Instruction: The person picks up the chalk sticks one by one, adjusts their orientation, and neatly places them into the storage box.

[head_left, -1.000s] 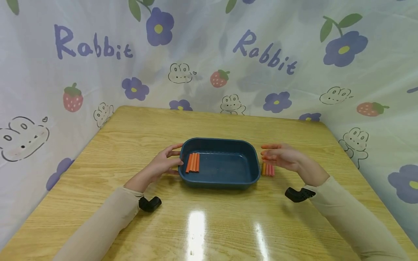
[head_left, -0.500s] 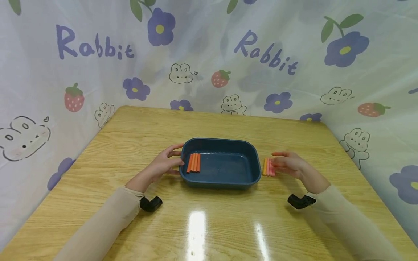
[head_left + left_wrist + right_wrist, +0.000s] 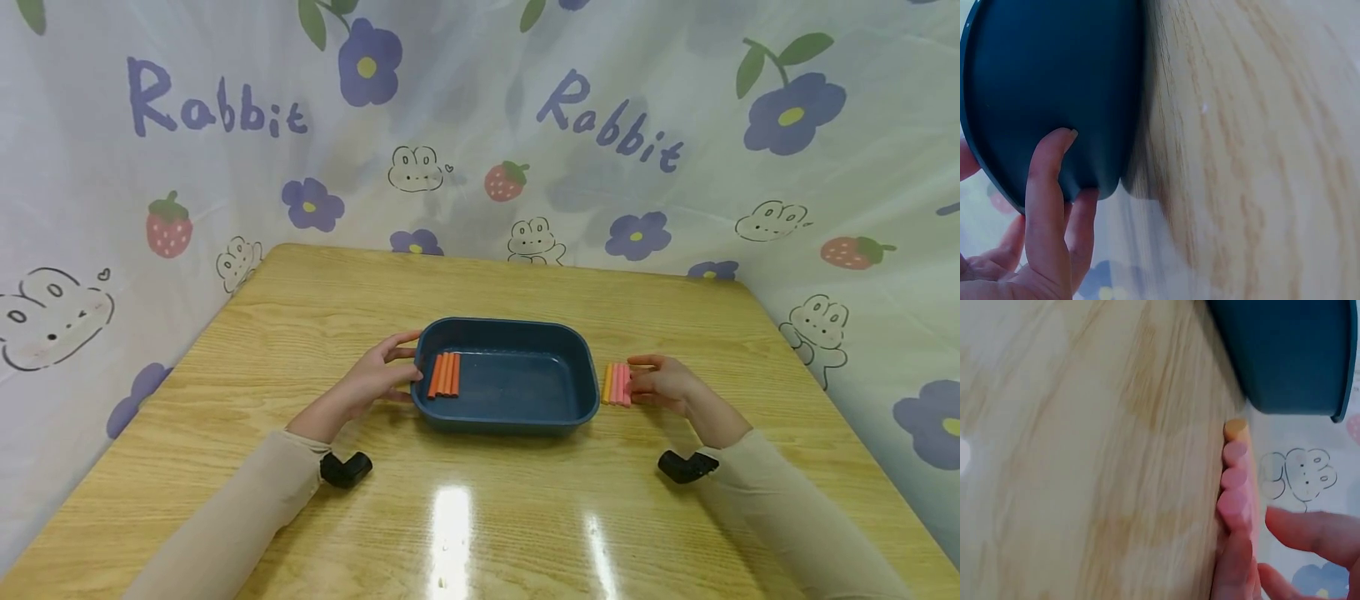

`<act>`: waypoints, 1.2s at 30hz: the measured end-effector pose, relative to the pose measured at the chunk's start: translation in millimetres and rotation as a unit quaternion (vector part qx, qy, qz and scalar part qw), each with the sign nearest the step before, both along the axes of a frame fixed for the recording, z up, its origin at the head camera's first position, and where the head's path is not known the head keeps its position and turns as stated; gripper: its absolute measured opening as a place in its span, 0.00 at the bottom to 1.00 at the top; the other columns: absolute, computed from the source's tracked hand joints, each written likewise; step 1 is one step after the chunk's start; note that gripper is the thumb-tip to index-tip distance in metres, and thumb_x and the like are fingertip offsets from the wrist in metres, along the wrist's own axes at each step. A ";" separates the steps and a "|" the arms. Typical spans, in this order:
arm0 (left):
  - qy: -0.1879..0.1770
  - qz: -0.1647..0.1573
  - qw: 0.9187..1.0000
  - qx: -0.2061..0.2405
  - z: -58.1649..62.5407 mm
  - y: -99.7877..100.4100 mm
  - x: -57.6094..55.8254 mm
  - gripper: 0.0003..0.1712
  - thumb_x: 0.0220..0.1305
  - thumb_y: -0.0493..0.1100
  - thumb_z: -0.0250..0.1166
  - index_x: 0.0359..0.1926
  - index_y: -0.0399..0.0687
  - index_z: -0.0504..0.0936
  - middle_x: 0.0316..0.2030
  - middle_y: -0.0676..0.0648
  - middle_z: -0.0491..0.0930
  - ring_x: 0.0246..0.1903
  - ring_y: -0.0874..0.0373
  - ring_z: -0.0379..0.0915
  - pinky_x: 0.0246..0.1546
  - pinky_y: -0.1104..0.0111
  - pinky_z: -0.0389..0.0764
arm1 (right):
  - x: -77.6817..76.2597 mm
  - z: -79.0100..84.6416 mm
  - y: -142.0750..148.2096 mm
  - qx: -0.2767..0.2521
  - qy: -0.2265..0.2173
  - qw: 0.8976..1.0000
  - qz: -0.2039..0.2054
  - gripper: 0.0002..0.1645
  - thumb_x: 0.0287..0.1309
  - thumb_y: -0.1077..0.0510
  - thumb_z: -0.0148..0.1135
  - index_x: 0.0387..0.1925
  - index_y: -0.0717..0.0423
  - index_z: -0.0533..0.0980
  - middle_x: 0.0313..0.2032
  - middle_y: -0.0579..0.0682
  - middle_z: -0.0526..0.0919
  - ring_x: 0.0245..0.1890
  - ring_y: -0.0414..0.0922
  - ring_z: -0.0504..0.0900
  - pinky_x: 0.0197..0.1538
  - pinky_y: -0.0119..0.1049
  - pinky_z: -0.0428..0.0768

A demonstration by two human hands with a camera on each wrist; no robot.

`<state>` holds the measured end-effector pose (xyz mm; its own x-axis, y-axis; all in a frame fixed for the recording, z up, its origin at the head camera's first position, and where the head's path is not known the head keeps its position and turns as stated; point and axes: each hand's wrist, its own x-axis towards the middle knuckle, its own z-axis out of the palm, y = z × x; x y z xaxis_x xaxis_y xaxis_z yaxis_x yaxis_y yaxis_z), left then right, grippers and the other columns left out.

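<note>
My left hand (image 3: 367, 382) holds the left end of a dark blue rectangular box (image 3: 506, 427), its fingers spread over the end wall. Several fingers (image 3: 1044, 194) press that outer wall in the left wrist view. Orange sticks (image 3: 444, 375) lie side by side inside the box, at its left. Right of the box, a row of sticks lies on the table: a yellow-orange stick (image 3: 1235, 429) nearest the box, then pink sticks (image 3: 1235, 509). My right hand (image 3: 667, 385) is at the row's outer side, a fingertip against the outermost pink stick and the other fingers loosely apart.
The wooden table (image 3: 345, 533) reaches back to a patterned cloth (image 3: 480, 108) that hangs behind and at both sides. A black mount (image 3: 347, 469) sits at the left wrist and another black mount (image 3: 686, 467) at the right.
My right hand has moved down and right from above the pink sticks to their outer side, leaving the row in view. The left hand and the box stay in place.
</note>
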<state>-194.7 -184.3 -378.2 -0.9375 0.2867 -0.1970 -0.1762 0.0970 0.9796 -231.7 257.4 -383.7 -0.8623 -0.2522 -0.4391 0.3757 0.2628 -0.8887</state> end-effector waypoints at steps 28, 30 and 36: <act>0.003 -0.001 1.000 0.000 -0.6 -1.0 -1.1 0.39 0.61 0.31 0.56 0.71 0.46 0.52 0.63 0.31 0.56 0.50 0.38 0.70 0.36 0.55 0.81 | 9.1 -4.3 7.1 -0.101 0.024 0.994 -0.023 0.48 0.54 0.71 0.59 0.69 0.66 0.42 0.54 0.61 0.65 0.38 0.41 0.80 0.44 0.35 0.79; 0.002 0.000 1.000 -0.001 -0.8 -0.9 -1.1 0.40 0.60 0.31 0.56 0.71 0.46 0.52 0.63 0.31 0.56 0.50 0.37 0.70 0.36 0.55 0.81 | 10.2 -1.2 3.3 -0.131 0.010 0.991 -0.032 0.48 0.55 0.72 0.58 0.69 0.65 0.40 0.57 0.64 0.61 0.39 0.42 0.79 0.45 0.35 0.79; 0.001 0.002 1.000 -0.001 -1.8 -1.1 -1.6 0.40 0.60 0.31 0.56 0.71 0.47 0.53 0.63 0.32 0.56 0.52 0.37 0.68 0.36 0.55 0.81 | 14.1 13.2 -11.2 -0.183 -0.008 0.981 -0.062 0.44 0.60 0.73 0.50 0.69 0.62 0.37 0.47 0.57 0.72 0.39 0.42 0.80 0.47 0.35 0.78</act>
